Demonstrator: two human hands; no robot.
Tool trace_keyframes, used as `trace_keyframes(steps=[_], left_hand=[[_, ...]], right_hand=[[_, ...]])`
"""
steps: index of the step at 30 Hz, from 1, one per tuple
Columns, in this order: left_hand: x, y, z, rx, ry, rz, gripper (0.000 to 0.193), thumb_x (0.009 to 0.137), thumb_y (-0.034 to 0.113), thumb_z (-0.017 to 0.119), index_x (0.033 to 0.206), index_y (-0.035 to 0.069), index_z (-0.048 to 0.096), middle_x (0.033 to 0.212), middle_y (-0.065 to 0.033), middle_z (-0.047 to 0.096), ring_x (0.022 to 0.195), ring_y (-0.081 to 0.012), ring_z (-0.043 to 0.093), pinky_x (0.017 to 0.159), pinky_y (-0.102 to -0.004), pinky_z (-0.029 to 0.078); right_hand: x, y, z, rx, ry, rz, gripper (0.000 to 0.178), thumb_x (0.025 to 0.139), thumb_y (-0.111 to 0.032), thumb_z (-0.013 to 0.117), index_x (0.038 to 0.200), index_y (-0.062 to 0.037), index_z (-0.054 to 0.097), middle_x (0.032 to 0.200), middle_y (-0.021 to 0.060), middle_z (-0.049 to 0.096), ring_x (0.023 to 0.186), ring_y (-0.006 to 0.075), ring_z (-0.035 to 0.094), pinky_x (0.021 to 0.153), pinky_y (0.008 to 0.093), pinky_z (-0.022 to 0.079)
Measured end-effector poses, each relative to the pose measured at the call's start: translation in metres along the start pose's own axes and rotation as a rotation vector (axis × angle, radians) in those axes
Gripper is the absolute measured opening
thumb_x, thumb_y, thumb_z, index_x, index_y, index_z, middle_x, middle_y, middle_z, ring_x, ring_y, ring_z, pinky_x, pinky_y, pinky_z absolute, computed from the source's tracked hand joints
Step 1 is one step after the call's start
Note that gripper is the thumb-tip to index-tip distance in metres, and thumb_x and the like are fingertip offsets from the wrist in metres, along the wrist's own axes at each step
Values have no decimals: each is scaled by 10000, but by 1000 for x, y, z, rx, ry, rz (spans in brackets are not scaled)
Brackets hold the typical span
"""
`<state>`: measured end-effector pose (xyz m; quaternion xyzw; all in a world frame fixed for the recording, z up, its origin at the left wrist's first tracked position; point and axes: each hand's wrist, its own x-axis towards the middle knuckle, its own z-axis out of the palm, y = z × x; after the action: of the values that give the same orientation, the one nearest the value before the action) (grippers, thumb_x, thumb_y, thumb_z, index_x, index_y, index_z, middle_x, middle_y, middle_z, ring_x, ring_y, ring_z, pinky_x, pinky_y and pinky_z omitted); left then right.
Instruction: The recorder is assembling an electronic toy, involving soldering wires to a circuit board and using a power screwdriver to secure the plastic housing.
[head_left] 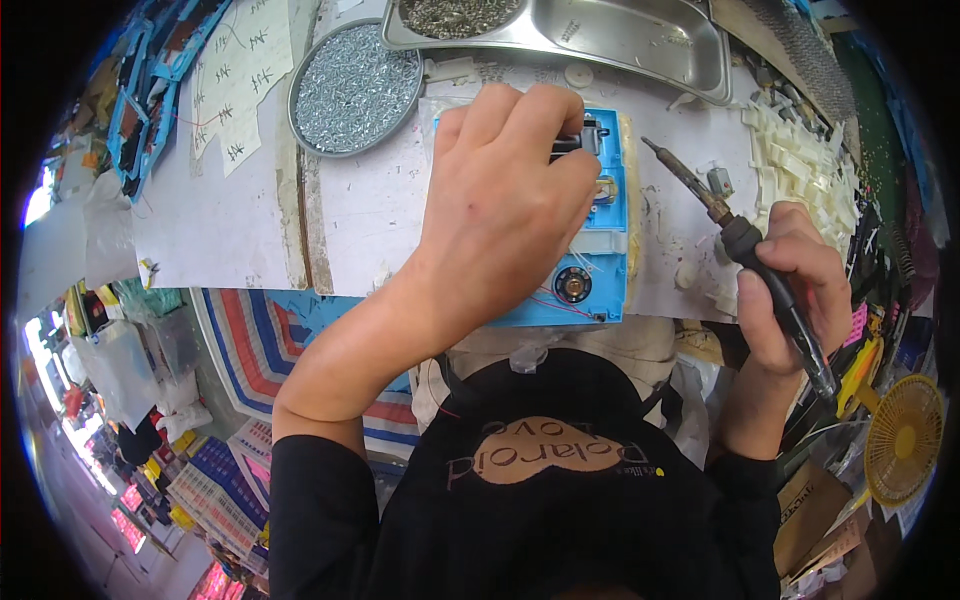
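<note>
A blue plastic casing lies at the front edge of the table. Inside it are a small round speaker, thin wires and a black part near the top. My left hand reaches over the casing from the left, its fingers curled down onto the upper part. Whatever those fingertips pinch is hidden beneath the hand. To the right, my right hand grips the black handle of a soldering iron. The iron's metal tip points up and left, apart from the casing.
Beyond the casing stand a round tray of small screws and a steel divided tray holding small metal parts. White plastic pieces pile up at right. More blue casings sit far left. A yellow fan is at lower right.
</note>
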<state>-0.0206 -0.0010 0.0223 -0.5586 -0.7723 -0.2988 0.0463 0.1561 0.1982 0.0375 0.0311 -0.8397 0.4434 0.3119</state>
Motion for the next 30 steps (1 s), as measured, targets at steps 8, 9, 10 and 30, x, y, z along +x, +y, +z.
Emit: trace_keyframes(steps=[8, 9, 10, 30], left_hand=[[-1, -2, 7, 29, -18, 6, 155, 742, 105, 795, 881, 112, 728, 1069, -46, 594, 970, -258, 546, 882, -414, 367], [-1, -1, 6, 30, -28, 3, 162, 739, 95, 795, 886, 111, 728, 1071, -46, 594, 967, -260, 547, 873, -409, 377], [0, 0, 4, 32, -37, 0, 170, 736, 86, 794, 890, 111, 728, 1074, -46, 594, 963, -261, 549, 864, -404, 387], [-26, -3, 4, -610, -211, -208, 136, 815, -41, 753, 938, 7, 718, 861, -100, 675, 768, -243, 663, 687, -308, 532]], right_hand=[[-9, 1, -5, 19, 26, 52, 278, 761, -11, 750, 1009, 22, 629, 691, 59, 536, 624, 173, 464, 612, 301, 346], [-10, 2, -5, 25, 28, 43, 277, 762, -14, 751, 1009, 21, 630, 693, 60, 536, 627, 173, 463, 612, 302, 345], [-10, 3, -5, 32, 31, 33, 277, 762, -16, 752, 1009, 21, 630, 695, 61, 535, 629, 173, 462, 612, 303, 343], [-25, -2, -3, 58, 44, 102, 290, 759, 7, 738, 1029, 20, 634, 717, 67, 536, 653, 181, 458, 620, 323, 342]])
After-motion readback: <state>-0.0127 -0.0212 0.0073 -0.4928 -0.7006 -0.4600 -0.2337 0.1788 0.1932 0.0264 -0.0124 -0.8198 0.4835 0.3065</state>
